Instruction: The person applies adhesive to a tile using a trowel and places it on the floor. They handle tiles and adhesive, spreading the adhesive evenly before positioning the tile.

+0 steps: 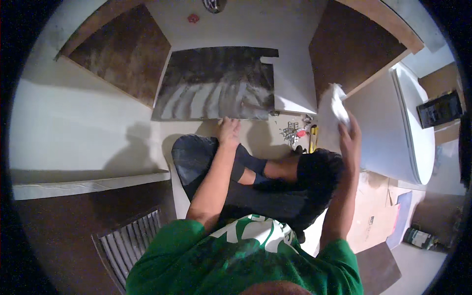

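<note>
A dark flat panel (216, 69) with whitish smears and a notch in its right side lies in the cabinet recess. At its near edge, my left hand (229, 132) has its fingers bent and bunched against the edge, holding it. Off to the right of the panel, my right hand (350, 140) is raised, fingers closed on a crumpled white cloth (337, 104). That cloth is apart from the panel. My crossed legs (275, 201) in dark clothing are below both hands.
On the floor right of the panel lie several metal hinges (291, 132), a red piece (301, 133) and a yellow utility knife (313, 137). Brown cabinet sides (118, 54) flank the recess. A white rounded door (388, 128), cardboard (371, 221) and a dark bottle (419, 238) are right.
</note>
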Tool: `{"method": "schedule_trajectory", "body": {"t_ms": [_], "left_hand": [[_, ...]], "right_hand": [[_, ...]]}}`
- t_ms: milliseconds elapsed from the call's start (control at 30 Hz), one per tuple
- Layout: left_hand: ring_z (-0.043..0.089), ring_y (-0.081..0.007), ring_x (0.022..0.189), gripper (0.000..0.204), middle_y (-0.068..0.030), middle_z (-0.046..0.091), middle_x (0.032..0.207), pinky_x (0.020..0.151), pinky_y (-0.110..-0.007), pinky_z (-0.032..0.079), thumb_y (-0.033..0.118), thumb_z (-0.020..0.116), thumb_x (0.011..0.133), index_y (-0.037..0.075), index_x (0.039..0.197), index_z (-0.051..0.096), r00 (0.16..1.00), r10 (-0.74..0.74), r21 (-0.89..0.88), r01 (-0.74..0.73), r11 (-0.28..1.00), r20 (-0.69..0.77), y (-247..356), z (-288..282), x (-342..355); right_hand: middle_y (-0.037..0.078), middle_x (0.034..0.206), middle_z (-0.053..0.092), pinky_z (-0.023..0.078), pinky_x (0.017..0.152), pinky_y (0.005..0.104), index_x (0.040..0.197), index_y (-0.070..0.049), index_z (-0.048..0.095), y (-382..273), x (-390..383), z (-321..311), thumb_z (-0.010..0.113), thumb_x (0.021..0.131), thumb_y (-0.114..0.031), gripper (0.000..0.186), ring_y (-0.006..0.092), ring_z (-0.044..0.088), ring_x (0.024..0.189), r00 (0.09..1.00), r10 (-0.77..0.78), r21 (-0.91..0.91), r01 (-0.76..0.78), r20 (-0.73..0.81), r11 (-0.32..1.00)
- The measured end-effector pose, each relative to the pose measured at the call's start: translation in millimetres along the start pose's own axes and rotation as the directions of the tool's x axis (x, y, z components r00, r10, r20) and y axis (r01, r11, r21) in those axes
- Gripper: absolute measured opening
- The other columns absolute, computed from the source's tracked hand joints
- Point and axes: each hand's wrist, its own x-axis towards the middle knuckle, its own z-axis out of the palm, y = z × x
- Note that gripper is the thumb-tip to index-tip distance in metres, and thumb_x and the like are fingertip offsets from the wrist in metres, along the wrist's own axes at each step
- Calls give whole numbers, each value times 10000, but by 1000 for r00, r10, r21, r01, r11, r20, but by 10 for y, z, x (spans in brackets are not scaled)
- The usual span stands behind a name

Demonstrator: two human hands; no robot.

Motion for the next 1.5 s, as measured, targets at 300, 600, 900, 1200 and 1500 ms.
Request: {"method": "schedule_trajectory", "body": {"t_ms": [300,600,900,1200,1500], "left_hand": [[484,-325,1198,404,-113,487,1290,921,-467,501,249,555,945,101,1290,408,997,-32,-102,39,994,69,58,-189,652],[365,-325,1323,537,-149,384,1441,1124,-504,284,344,349,1004,-8,1409,343,988,-108,-84,99,992,-107,-120,516,177],[421,-336,1292,468,-171,449,1416,1098,-484,335,274,375,979,9,1357,455,996,-39,-62,34,997,-86,223,206,479],[439,-305,1288,475,-148,447,1420,1074,-474,340,302,441,962,41,1359,452,969,-233,322,197,926,76,343,-118,516],[389,-339,1319,431,-135,391,1415,1010,-543,379,220,359,983,24,1366,360,965,-224,687,71,723,136,383,-372,577]], "right_hand": [[63,948,643,470,703,288,1225,25,559,1114,-2197,-1370,546,884,-144,380,161,589,816,769,312,112,-303,-558,946],[198,1082,657,486,905,341,1220,30,578,1464,-2748,-1458,775,734,-265,601,260,636,1022,675,686,-338,-734,-272,588],[202,1194,589,496,900,332,1346,54,435,-406,3,-2963,754,802,-185,675,221,595,1068,754,-130,9,177,-644,984],[328,1432,285,276,1121,482,1431,123,-9,-591,2024,-3219,823,502,-674,1480,417,308,1358,169,-365,-400,-292,-916,869],[224,1241,551,449,969,385,1250,74,452,-1234,1691,-2613,855,550,-525,1006,312,575,1109,460,-140,-286,-265,-877,921]]}}
